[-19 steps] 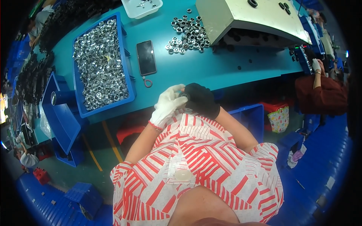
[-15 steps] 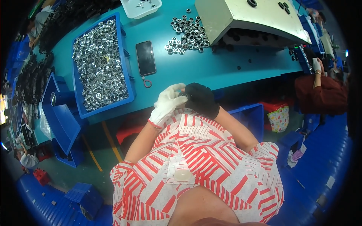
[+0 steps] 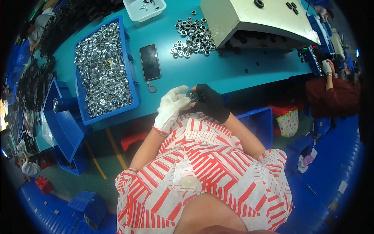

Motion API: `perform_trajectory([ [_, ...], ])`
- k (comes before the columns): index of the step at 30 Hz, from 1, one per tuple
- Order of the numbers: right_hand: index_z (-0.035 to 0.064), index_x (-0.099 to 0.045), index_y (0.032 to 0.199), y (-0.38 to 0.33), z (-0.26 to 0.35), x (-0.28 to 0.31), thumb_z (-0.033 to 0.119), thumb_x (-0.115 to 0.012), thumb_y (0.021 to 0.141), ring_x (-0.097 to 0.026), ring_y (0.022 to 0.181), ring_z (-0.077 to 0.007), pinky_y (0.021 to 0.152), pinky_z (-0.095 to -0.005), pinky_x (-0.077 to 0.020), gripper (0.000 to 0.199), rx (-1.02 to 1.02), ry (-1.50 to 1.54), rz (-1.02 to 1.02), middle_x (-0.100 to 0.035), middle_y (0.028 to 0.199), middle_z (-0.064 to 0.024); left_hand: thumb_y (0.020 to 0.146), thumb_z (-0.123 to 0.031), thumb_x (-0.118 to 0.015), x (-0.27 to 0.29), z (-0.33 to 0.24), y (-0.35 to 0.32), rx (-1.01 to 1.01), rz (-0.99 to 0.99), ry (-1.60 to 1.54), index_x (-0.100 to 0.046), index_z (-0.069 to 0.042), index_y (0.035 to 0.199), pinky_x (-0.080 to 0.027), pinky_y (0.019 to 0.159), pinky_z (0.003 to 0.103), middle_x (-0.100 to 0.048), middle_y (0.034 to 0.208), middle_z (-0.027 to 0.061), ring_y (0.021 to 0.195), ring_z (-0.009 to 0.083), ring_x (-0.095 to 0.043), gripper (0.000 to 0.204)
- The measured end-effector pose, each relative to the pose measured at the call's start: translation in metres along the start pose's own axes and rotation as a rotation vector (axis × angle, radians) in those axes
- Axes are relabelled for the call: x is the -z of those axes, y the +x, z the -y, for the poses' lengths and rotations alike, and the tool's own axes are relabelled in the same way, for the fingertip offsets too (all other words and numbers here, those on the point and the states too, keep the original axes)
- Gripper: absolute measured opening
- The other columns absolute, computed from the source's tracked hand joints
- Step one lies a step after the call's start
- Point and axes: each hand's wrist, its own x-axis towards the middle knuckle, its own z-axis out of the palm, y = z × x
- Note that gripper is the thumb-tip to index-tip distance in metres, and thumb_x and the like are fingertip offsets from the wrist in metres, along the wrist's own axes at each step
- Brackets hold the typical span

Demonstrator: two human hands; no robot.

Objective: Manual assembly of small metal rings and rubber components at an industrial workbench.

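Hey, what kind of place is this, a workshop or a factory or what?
Most likely a small-parts assembly line in a factory. A blue bin brims with shiny metal rings, more rings lie loose on the teal workbench, and the gloved left hand and right hand hold one small part.

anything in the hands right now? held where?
Yes: a small dark round part, pinched between both hands at the teal table's near edge. White-gloved left hand grips its left side, black-gloved right hand its right side.

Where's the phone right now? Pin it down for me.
In the head view, the black phone lies flat on the teal table, just right of the blue bin of silver rings and left of the loose pile of rings.
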Motion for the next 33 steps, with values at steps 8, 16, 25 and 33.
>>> perform_trajectory([
  [8, 0.0103, -0.053, 0.108, -0.001, 0.006, -0.001, 0.017, -0.075, 0.07, -0.064, 0.082, -0.0243, 0.07, -0.0335, -0.0513, 0.044, 0.005, -0.078, -0.025, -0.059, 0.1, -0.0081, 0.081, -0.003, -0.061, 0.0, 0.007, 0.003, 0.018, -0.005, -0.007, -0.041, 0.008, 0.128, -0.053, 0.075, 0.026, -0.064, 0.094, 0.0136, 0.08, 0.0171, -0.064, 0.052],
  [16, 0.0111, -0.055, 0.107, 0.0, 0.009, -0.001, 0.018, -0.075, 0.068, -0.063, 0.083, -0.0259, 0.068, -0.0349, -0.0505, 0.045, 0.14, -0.109, -0.07, -0.06, 0.098, -0.0072, 0.081, -0.004, -0.062, -0.009, 0.002, 0.0, -0.002, -0.013, 0.239, -0.045, 0.007, 0.125, -0.049, 0.071, 0.022, -0.062, 0.095, 0.0085, 0.078, 0.0116, -0.059, 0.049],
  [25, 0.0102, -0.058, 0.105, -0.003, 0.007, 0.001, 0.021, -0.076, 0.068, -0.063, 0.082, -0.025, 0.069, -0.0351, -0.0502, 0.042, 0.165, -0.233, -0.034, -0.06, 0.099, -0.0069, 0.081, -0.002, -0.061, -0.006, 0.005, 0.0, 0.026, -0.04, 0.167, -0.047, 0.005, 0.124, -0.05, 0.069, 0.022, -0.062, 0.092, 0.0078, 0.075, 0.0118, -0.06, 0.046],
  [33, 0.008, -0.057, 0.113, -0.006, 0.006, 0.003, 0.022, -0.075, 0.073, -0.063, 0.084, -0.0234, 0.074, -0.0326, -0.0503, 0.046, 0.049, 0.044, -0.083, -0.061, 0.099, -0.0078, 0.086, -0.01, -0.058, 0.001, 0.011, 0.011, 0.059, 0.036, 0.054, -0.049, 0.004, 0.122, -0.053, 0.072, 0.026, -0.063, 0.095, 0.0102, 0.078, 0.0158, -0.062, 0.04],
])
